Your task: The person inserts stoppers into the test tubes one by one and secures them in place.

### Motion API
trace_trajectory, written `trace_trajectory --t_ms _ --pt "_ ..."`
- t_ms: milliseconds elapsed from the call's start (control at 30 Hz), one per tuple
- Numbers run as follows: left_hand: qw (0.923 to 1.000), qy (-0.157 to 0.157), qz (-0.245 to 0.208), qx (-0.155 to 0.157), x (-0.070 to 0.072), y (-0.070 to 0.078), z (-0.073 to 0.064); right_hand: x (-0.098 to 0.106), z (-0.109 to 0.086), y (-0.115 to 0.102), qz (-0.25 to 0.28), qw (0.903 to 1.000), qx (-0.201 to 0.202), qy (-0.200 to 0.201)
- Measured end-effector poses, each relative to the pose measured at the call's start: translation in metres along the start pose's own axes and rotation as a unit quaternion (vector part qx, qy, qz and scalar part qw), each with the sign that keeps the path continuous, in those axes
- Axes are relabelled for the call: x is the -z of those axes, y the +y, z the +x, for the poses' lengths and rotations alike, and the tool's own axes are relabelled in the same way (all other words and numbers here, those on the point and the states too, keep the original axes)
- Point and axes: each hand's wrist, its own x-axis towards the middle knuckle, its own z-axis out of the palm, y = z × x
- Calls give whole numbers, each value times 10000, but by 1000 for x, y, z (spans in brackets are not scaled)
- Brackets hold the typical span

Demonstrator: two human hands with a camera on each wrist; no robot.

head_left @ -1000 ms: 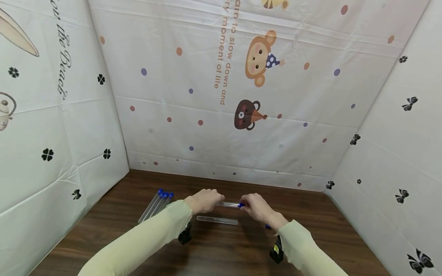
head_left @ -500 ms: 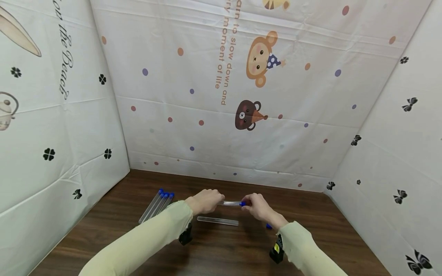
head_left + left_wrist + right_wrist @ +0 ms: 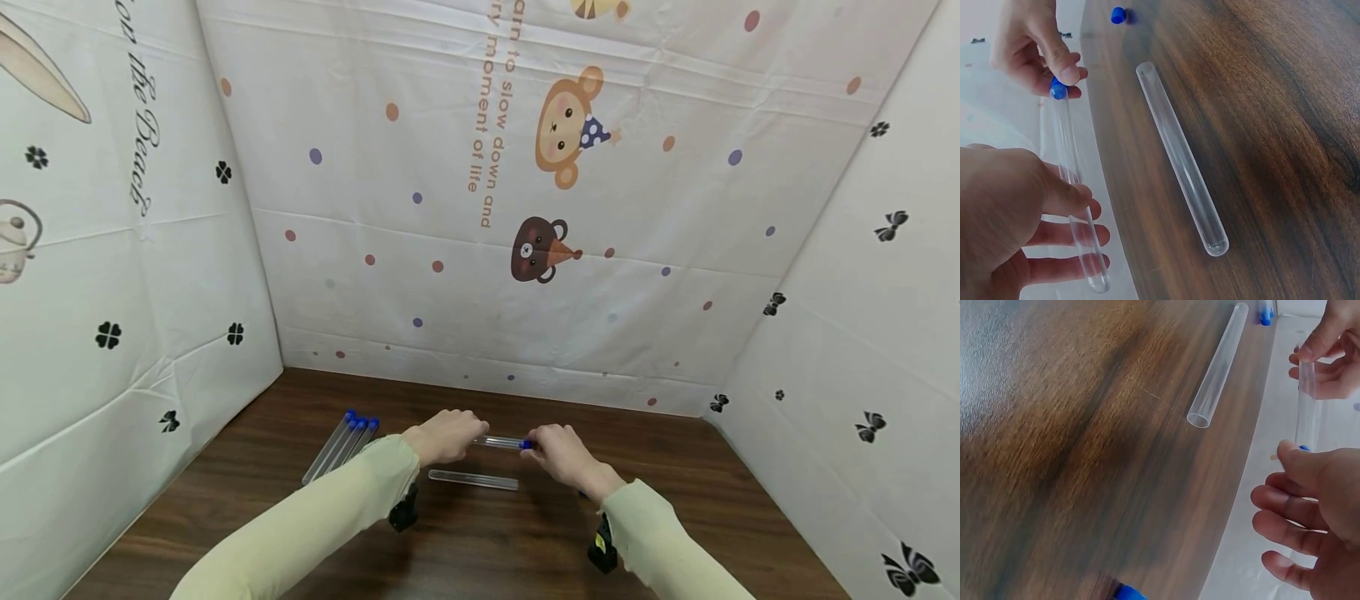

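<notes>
Between the two hands a clear test tube [image 3: 1067, 140] is held above the table. My left hand [image 3: 448, 437] grips its body, thumb on one side and fingers behind, with the rounded end sticking out past them in the left wrist view. At the tube's other end, my right hand [image 3: 561, 454] pinches a blue cap [image 3: 1059, 89] between thumb and fingertips; the cap sits at the tube's mouth. A second test tube [image 3: 474, 480], uncapped, lies on the table nearer the body. One loose blue cap [image 3: 1119, 15] rests on the wood, mostly covered by the right wrist in the head view.
Several test tubes with blue caps [image 3: 341, 446] lie side by side at the left of the dark wooden table [image 3: 480, 550]. Printed white cloth walls [image 3: 420, 250] stand behind and on both sides.
Both hands keep nearly the same place. My right hand has shifted its fingers slightly on the blue cap and dipped a little, and the loose cap is more covered now.
</notes>
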Motion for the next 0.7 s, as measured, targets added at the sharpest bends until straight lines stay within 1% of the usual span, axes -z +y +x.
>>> trace_trajectory --t_ms 100,267,467,633,700 --pt "10000 -53 -29 -10 0 0 0 0 -1 -1 -475 9988 98 85" --pt "9998 -164 -90 48 0 2 0 0 -1 -5 -1182 9927 154 190" --pt "9998 -61 -178 7 1 3 0 -2 1 -6 -1587 9867 216 265" --pt "9991 87 -420 -7 -1 1 0 -3 3 -7 -1817 9821 419 271" --pt "9989 142 -437 -38 -3 0 0 -3 3 -7 -1896 9803 490 255"
